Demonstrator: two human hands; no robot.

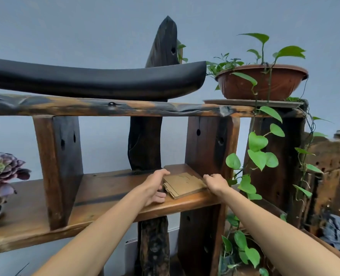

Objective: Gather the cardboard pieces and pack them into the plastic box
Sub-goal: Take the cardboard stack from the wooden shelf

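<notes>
Cardboard pieces [182,185]: flat tan stack with notched edges, lower centre, lying on the shelf.
Shelf [113,198]: glossy, uneven brown wood.
Left hand [155,186]: curled against the stack's left edge.
Right hand [216,183]: fingers bent on its right edge.

A single wide-angle head-worn view looks forward and slightly down from close in front of a rough wooden shelf [113,188], its middle board near enough for both forearms to reach in from the bottom edge, grey wall [85,26] filling the top
</notes>
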